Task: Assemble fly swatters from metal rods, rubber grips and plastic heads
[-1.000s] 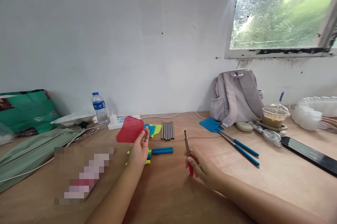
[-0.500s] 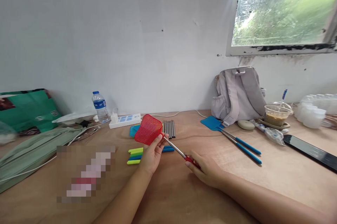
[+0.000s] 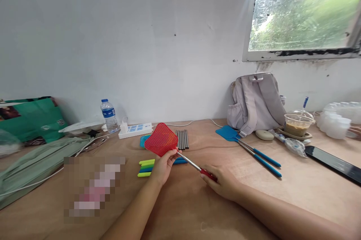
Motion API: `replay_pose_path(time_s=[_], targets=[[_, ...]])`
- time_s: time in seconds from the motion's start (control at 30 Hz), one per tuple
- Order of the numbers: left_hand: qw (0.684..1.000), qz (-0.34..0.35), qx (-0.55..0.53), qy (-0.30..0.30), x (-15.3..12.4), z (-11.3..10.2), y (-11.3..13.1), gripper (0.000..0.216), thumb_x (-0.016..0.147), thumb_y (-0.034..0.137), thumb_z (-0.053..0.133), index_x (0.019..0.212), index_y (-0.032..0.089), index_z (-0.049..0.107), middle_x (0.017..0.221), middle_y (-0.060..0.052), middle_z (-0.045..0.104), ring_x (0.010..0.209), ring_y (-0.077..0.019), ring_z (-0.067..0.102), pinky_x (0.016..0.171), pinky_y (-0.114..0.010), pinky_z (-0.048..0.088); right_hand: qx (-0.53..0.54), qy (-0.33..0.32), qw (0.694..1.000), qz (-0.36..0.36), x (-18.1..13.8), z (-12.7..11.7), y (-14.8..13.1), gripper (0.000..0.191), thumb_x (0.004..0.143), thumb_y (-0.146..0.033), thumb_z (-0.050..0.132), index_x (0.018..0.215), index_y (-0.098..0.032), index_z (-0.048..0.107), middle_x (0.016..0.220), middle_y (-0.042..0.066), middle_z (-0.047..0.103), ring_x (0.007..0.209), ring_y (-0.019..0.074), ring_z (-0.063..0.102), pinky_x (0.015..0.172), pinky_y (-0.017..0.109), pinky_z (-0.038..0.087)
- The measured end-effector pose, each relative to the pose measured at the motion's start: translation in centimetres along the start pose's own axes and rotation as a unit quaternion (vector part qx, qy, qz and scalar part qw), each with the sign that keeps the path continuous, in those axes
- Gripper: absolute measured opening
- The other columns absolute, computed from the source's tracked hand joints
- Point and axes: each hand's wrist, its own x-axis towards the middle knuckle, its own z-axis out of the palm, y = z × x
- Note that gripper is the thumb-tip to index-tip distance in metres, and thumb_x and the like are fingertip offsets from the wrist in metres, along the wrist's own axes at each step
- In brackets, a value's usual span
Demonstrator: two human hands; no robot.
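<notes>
My left hand [image 3: 163, 166] pinches the lower edge of a red mesh swatter head [image 3: 161, 139], held just above the wooden table [image 3: 296, 191]. A thin metal rod [image 3: 188, 160] runs from the head down to a red grip, and my right hand [image 3: 224, 184] is closed round that grip. Head and rod meet at my left fingertips. Behind the hands lie several loose grips in yellow-green and blue [image 3: 146, 167], a row of several bare metal rods [image 3: 182, 139] and a blue swatter head [image 3: 143, 140].
Two finished blue swatters [image 3: 254, 152] lie to the right, by a grey backpack [image 3: 255, 101], a drink cup [image 3: 297, 124] and a black phone [image 3: 332, 164]. A power strip [image 3: 134, 130], water bottle [image 3: 108, 114] and green bags [image 3: 31, 119] sit at the left.
A second ago my hands were apart, the left with the red head, the right holding the rod upright. The two were brought together and now stay joined, hardly moving.
</notes>
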Motion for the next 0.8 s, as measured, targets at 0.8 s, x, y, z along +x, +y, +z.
replay_pose_path(time_s=[0.8], targets=[[0.997, -0.07, 0.004, 0.02, -1.3, 2.0, 0.1, 0.008, 0.054, 0.003, 0.061, 0.055, 0.01, 0.064, 0.061, -0.003, 0.064, 0.063, -0.0109, 0.061, 0.066, -0.02, 0.052, 0.03, 0.007, 1.0, 0.0, -0.3, 0.3, 0.1, 0.023, 0.088, -0.03, 0.037, 0.093, -0.017, 0.056, 0.08, 0.005, 0.062, 0.071, 0.0149, 0.056, 0.064, 0.023, 0.04]])
